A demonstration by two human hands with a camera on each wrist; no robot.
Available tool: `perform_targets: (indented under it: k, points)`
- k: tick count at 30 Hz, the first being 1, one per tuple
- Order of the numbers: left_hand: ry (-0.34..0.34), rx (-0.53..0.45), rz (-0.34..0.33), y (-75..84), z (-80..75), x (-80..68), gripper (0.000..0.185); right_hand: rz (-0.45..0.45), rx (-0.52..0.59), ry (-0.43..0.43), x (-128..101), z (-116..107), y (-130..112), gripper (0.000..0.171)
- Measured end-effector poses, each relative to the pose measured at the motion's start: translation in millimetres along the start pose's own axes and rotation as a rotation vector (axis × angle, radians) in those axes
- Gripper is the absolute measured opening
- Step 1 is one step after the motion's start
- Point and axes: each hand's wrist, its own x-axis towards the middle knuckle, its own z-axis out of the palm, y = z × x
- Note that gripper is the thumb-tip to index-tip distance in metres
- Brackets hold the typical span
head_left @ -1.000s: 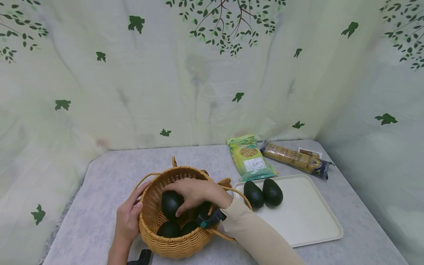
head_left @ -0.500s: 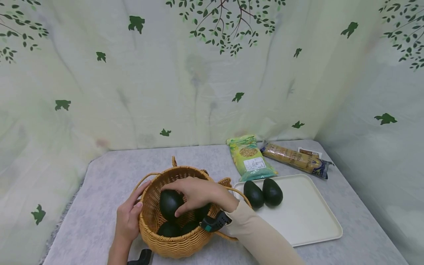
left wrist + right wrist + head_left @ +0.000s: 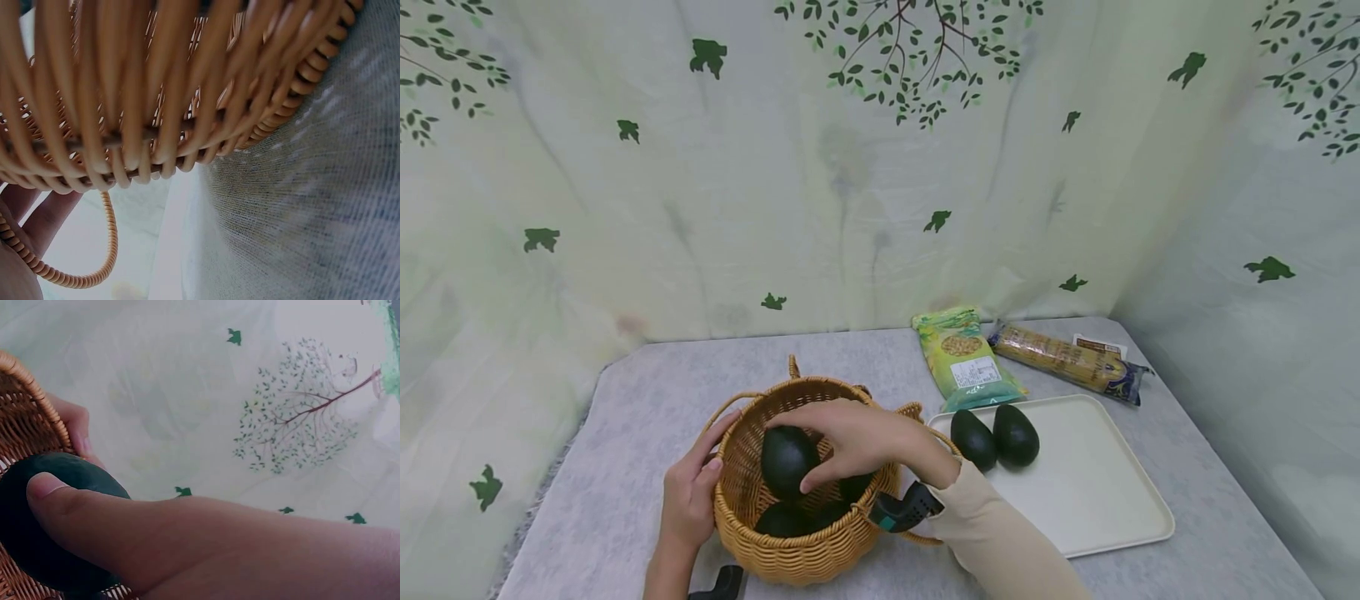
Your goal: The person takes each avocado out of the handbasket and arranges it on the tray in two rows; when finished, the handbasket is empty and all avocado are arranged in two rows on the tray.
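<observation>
In the head view, a round wicker basket (image 3: pixel 801 562) stands on the table with dark green avocados (image 3: pixel 781 520) in it. My right hand (image 3: pixel 853 437) reaches over the right rim and grips one avocado (image 3: pixel 786 467), fingers on its far side and thumb on its near side. In the right wrist view, the thumb (image 3: pixel 50 487) presses on this avocado's skin. My left hand (image 3: pixel 691 492) holds the basket's left side by the rim, beside a looped handle (image 3: pixel 103 269). Its fingers are partly hidden behind the wicker in the left wrist view.
A white tray (image 3: pixel 1090 483) lies right of the basket, bearing two avocados (image 3: pixel 1016 436) at its left end. Behind it are a green-yellow bag (image 3: pixel 966 358) and a long pack of pasta (image 3: pixel 1063 358). A leaf-printed curtain (image 3: pixel 850 208) encloses the table.
My right wrist and forearm have drawn slightly right and up, the fingers still around the avocado, which shows a little more. My left hand and the basket have stayed put.
</observation>
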Motion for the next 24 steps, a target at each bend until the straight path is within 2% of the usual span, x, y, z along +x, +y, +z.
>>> perform_targets:
  k: [19, 24]
  points:
    - [0.0, -0.009, -0.028, -1.7, -0.3, -1.4, 0.052, 0.006, 0.134, 0.125, -38.1, -4.3, 1.5, 0.08]
    - [-0.015, -0.005, -0.036, 0.1, -0.4, -0.8, 0.051, 0.033, 0.283, 0.14, -49.7, -2.9, 1.2, 0.082]
